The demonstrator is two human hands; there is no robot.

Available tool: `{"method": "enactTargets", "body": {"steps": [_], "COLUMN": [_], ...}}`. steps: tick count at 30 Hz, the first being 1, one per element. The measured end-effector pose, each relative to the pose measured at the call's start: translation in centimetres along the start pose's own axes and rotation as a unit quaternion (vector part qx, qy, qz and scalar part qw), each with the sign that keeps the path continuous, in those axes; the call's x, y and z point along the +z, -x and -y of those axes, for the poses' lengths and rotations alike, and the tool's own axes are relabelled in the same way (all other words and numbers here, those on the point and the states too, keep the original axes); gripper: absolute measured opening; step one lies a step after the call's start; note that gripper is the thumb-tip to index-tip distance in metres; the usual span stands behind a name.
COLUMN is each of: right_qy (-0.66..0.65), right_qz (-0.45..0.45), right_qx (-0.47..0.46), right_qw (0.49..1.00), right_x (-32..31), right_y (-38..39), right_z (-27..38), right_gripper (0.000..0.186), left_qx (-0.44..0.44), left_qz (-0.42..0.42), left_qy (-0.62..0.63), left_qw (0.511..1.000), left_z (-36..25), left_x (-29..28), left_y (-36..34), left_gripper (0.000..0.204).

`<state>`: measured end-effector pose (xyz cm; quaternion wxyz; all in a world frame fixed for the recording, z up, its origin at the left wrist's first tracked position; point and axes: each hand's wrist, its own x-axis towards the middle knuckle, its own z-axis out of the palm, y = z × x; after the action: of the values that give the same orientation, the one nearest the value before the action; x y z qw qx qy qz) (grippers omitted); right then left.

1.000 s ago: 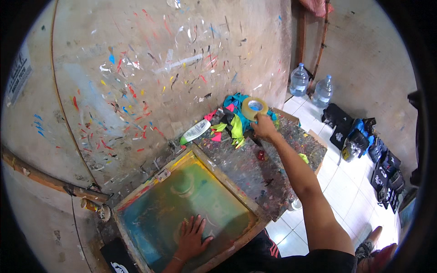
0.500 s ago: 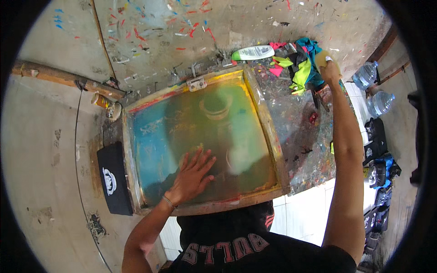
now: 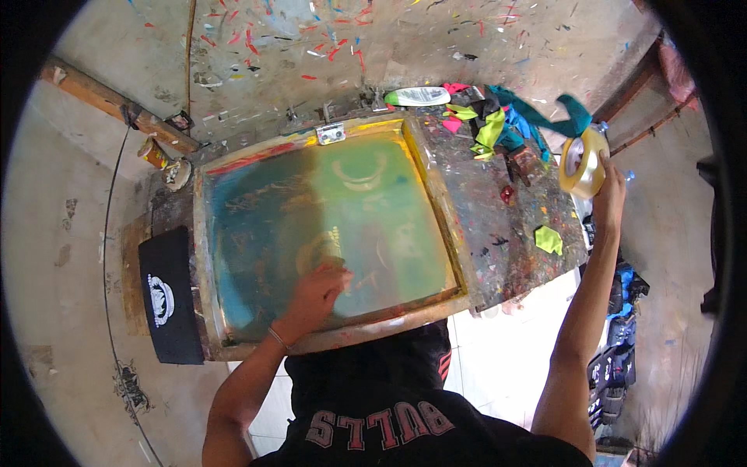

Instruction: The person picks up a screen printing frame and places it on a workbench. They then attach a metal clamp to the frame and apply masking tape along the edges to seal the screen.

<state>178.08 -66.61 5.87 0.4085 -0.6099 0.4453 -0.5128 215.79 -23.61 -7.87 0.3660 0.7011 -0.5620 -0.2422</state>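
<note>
A wooden-framed printing screen with blue, green and yellow mesh (image 3: 389, 204) lies on a dark, paint-spattered tabletop (image 3: 510, 272). The person's left hand (image 3: 317, 293) is over the lower middle of the screen, its fingers bent inward; they are blurred and in shadow, so I cannot tell whether they pinch anything or press the mesh. Well to the right of the screen, the right hand (image 3: 610, 185) is closed around the outer edge of a wide roll of translucent yellow tape (image 3: 585, 165), raised near the tabletop's far right end. A strip of teal cloth (image 3: 537, 114) arches up to the roll's top edge. Beyond the screen's upper right corner are a white-and-green oval plastic bottle (image 3: 419, 96) and crumpled lime-green cloth (image 3: 489, 132); a separate lime-green scrap (image 3: 548, 240) lies right of the screen. Just left of the screen is a flat black cloth piece with a white print (image 3: 165, 331).
</note>
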Motion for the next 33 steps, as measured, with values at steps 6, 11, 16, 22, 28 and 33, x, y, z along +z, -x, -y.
{"method": "enactTargets", "body": {"steps": [6,11,16,22,28,33], "right_qy": [0.100,0.168,0.105,-0.033,-0.054,-0.067], "right_qz": [0.084,0.053,0.084,0.093,-0.025,-0.154], "right_qx": [0.106,0.113,0.052,0.022,0.055,0.082], "right_qw": [0.986,0.978,0.990,0.995,0.997,0.982], "right_x": [0.7,1.8,1.3,3.1,-2.1,-6.0], "right_y": [2.7,2.7,7.5,13.8,18.2,21.0], "right_z": [-0.8,-0.3,3.8,5.3,3.5,-0.3], "right_gripper": [0.039,0.041,0.036,0.021,0.023,0.020], "left_qx": [0.055,0.078,0.081,0.161,0.155,0.323], "left_qz": [-0.101,-0.103,-0.047,0.005,0.198,0.176], "left_qy": [-0.052,0.027,0.194,0.145,0.081,-0.199], "left_qw": [0.992,0.991,0.977,0.976,0.964,0.908], "left_z": [-1.3,-2.8,-8.4,-17.7,-12.5,-7.9], "left_x": [0.0,0.1,3.1,12.2,14.1,17.4], "left_y": [-1.1,-1.3,-7.2,-20.9,-26.6,-26.2], "left_gripper": [0.015,0.019,0.036,0.070,0.068,0.059]}}
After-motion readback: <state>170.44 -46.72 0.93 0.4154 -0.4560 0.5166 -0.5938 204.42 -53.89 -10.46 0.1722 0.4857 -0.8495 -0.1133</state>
